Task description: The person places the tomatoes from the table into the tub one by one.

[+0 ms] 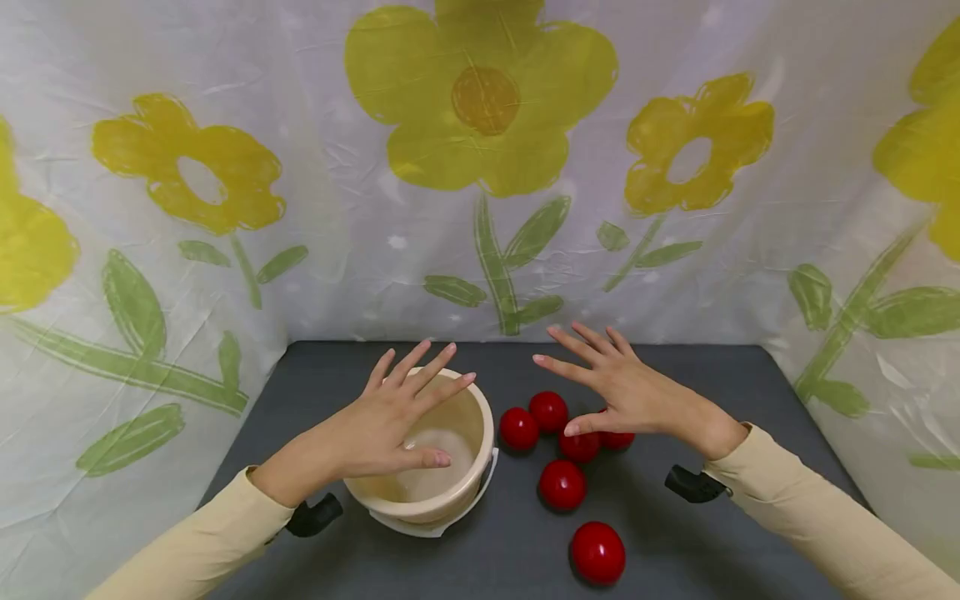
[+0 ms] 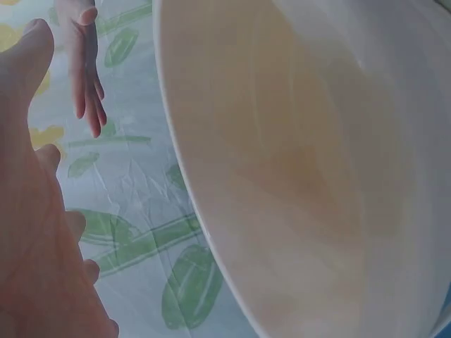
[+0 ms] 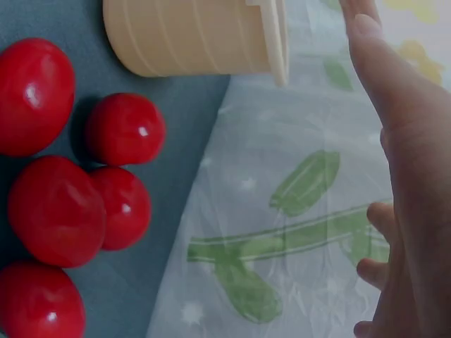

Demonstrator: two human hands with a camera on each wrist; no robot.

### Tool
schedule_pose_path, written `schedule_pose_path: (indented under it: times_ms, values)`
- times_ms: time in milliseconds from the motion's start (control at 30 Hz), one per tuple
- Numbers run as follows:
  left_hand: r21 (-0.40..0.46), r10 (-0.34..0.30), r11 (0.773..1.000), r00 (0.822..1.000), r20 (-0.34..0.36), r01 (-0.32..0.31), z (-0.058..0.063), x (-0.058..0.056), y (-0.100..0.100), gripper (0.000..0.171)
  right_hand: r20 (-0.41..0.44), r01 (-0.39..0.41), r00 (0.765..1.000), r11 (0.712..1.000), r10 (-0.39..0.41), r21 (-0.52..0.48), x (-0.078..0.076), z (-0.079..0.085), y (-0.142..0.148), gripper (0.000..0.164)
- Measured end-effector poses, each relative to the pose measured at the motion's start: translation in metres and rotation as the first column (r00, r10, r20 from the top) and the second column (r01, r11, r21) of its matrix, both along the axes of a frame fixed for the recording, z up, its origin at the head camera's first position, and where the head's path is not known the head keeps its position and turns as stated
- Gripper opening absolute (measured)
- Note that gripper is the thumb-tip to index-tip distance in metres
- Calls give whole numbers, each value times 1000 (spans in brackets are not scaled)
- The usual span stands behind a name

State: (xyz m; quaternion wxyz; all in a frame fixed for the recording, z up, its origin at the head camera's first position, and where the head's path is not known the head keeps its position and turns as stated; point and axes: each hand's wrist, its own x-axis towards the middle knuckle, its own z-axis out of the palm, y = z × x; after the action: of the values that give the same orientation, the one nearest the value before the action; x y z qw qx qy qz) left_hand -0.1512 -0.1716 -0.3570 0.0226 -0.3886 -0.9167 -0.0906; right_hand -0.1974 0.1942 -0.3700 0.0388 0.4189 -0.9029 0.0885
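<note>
My left hand (image 1: 386,421) is spread over a cream bucket (image 1: 486,417), fingers straight and holding nothing. The bucket's inside shows only its pale wall and bottom, and its handle hangs low along the outside. Above a cluster of shiny red balls, my right hand (image 1: 637,387) is held with fingers apart and nothing in them. It partly covers the rearmost right ball (image 1: 618,441). Another red ball (image 1: 562,486) lies nearer, and one more ball (image 1: 597,552) sits close to the front. In the right wrist view, several red balls (image 3: 56,211) lie beside the bucket (image 3: 190,35).
A dark grey table (image 1: 712,533) bears the bucket and balls. White cloth (image 1: 337,250) printed with yellow flowers and green leaves hangs behind it and on both sides. Black wrist mounts (image 1: 690,485) sit under both cuffs.
</note>
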Motion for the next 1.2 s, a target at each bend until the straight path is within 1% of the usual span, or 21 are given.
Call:
schedule_pose_path:
  times_ms: [200, 267, 333, 433, 533, 633, 733, 867, 967, 1067, 1133, 1200]
  values:
    - [-6, 21, 1000, 1000, 20, -21, -1, 0, -1, 88, 32, -12, 999, 1000, 12, 2, -2, 1, -1, 91]
    - [-4, 42, 999, 998, 49, -42, 1, 0, -3, 89, 49, -26, 998, 999, 27, -21, -4, 2, -2, 93]
    - [8, 68, 998, 994, 82, -69, 5, 1, -8, 91, 63, -47, 997, 997, 52, -64, -7, 3, -4, 97]
    - [45, 99, 993, 986, 132, -106, 10, 2, -17, 93, 80, -72, 993, 990, 82, -124, -13, 4, -7, 103]
    - [110, 105, 986, 980, 168, -125, 13, 2, -26, 92, 104, -77, 990, 985, 94, -156, -17, 2, -9, 106]
    - [195, 114, 969, 972, 207, -155, 13, 0, -36, 88, 148, -54, 986, 982, 81, -179, -20, -3, -11, 106]
    - [247, 165, 944, 961, 224, -220, 12, -1, -46, 83, 184, -24, 981, 977, 64, -211, -26, -9, -12, 105]
    - [289, 233, 911, 945, 231, -296, 8, 0, -60, 76, 228, -12, 971, 967, 72, -255, -33, -19, -15, 101]
    - [316, 257, 889, 933, 253, -331, 4, 1, -67, 72, 284, -6, 955, 958, 92, -288, -38, -27, -19, 99]
    - [322, 293, 865, 908, 298, -385, 1, 3, -71, 68, 333, 2, 937, 953, 104, -303, -43, -36, -22, 96]
    - [323, 322, 845, 887, 331, -427, 0, 3, -73, 64, 349, -2, 930, 953, 113, -302, -45, -43, -26, 95]
    - [322, 345, 828, 870, 353, -459, -2, 4, -75, 62, 362, -6, 925, 955, 118, -297, -46, -50, -29, 93]
